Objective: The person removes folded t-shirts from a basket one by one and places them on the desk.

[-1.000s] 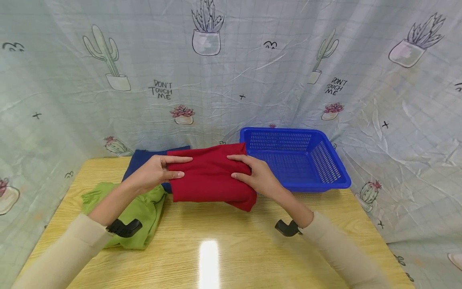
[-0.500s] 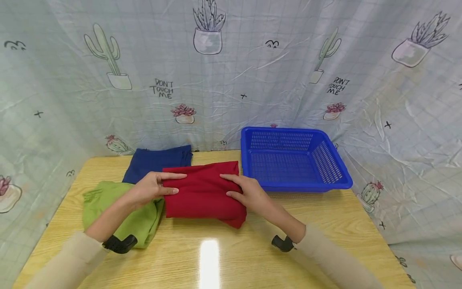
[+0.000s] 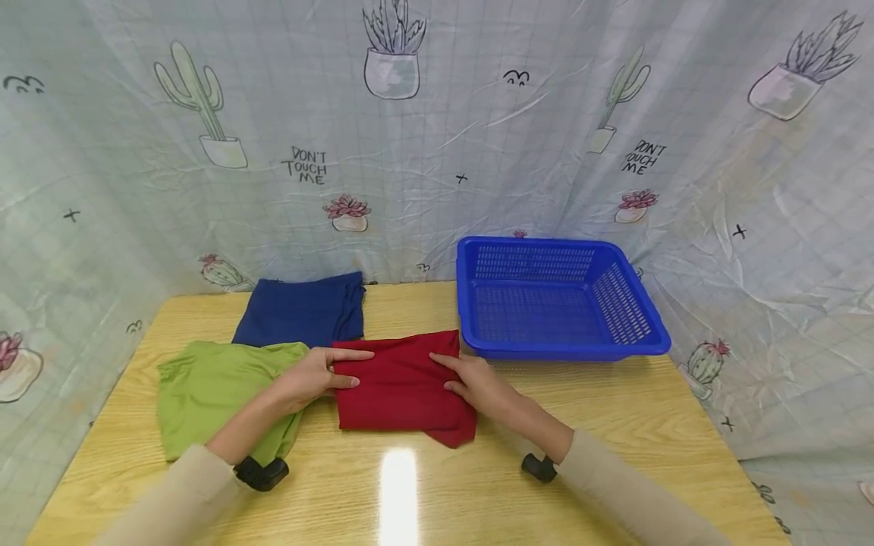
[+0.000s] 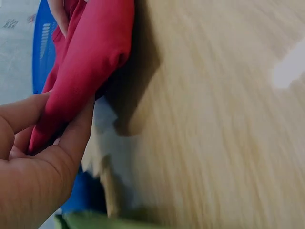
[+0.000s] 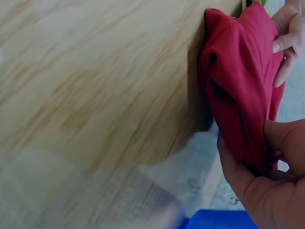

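A folded red garment (image 3: 403,390) spans the space between both hands, low over the middle of the table. My left hand (image 3: 317,377) grips its left edge, the thumb and fingers pinching the cloth in the left wrist view. At the opposite edge my right hand (image 3: 483,385) pinches the fabric, thumb on one face and fingers on the other in the right wrist view. One corner of the cloth droops at the lower right. In both wrist views a gap with shadow shows between the red cloth (image 4: 90,57) and the table.
Folded green cloth (image 3: 212,387) lies at the left, partly behind my left forearm. Folded navy cloth (image 3: 300,307) sits behind it. A blue plastic basket (image 3: 560,353) stands at the back right, against a printed curtain (image 3: 410,167). Wooden table (image 3: 587,417) lies beneath.
Both hands have brought the red garment down and nearer, away from the back of the table, then slightly right. The navy cloth and basket front it covered now show. The grip stays the same.
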A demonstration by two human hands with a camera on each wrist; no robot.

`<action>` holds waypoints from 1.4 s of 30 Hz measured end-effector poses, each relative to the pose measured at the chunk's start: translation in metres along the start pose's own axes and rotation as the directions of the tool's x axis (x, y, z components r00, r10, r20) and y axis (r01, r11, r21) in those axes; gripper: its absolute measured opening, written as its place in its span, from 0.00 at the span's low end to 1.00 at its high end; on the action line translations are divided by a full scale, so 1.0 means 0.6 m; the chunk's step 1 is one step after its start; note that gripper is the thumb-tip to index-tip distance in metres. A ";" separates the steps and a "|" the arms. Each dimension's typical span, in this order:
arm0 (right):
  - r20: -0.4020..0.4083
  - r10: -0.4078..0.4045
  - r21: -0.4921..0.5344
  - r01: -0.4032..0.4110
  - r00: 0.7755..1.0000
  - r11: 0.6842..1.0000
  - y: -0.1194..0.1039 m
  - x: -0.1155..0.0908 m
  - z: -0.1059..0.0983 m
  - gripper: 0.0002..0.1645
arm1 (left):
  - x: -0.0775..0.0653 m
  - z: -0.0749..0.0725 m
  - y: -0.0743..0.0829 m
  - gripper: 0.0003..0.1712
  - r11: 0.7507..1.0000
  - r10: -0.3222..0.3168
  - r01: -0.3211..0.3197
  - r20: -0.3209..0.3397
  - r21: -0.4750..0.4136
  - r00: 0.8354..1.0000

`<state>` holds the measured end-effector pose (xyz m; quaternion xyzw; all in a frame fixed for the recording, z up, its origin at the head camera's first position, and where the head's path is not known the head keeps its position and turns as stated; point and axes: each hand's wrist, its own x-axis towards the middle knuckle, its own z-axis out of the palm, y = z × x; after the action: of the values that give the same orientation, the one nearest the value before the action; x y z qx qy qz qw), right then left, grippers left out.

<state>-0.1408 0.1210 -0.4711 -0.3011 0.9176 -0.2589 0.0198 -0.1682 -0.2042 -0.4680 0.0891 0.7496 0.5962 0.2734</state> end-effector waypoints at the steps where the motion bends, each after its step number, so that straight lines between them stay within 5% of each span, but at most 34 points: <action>1: 0.004 0.012 -0.001 -0.012 1.000 1.000 0.004 -0.003 -0.002 0.33 | 0.005 0.006 -0.001 0.32 1.000 -0.001 0.001 0.003 -0.007 1.000; 8: -0.019 0.077 -0.024 -0.078 0.997 0.997 0.033 -0.026 -0.016 0.32 | 0.028 0.041 0.002 0.31 1.000 0.015 -0.015 0.007 0.006 1.000; 17: -0.034 0.080 -0.004 -0.080 0.996 0.997 0.045 -0.035 -0.019 0.30 | 0.030 0.058 0.005 0.30 0.999 -0.022 0.022 0.003 -0.026 1.000; 23: 0.018 0.102 0.052 -0.103 0.995 0.993 0.029 -0.028 -0.010 0.31 | 0.011 0.047 0.003 0.30 0.999 -0.007 0.008 -0.029 0.038 1.000; 32: 0.097 0.093 0.069 -0.100 0.991 0.993 -0.001 -0.016 0.001 0.31 | -0.011 0.020 0.004 0.29 0.991 -0.004 -0.001 0.040 0.133 0.999; 36: 0.115 0.136 0.036 -0.141 0.984 0.989 -0.002 -0.019 0.003 0.31 | -0.012 0.021 0.007 0.28 0.946 0.048 -0.062 0.053 0.317 0.997; 42: 0.142 0.172 -0.040 -0.168 0.975 0.985 -0.010 -0.043 -0.005 0.33 | -0.039 0.037 0.023 0.26 0.792 0.109 -0.067 -0.033 0.606 0.994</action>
<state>-0.1172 0.1327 -0.4688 -0.2396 0.9397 -0.2209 0.1042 -0.1402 -0.1925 -0.4510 0.1866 0.9041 0.3408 0.1780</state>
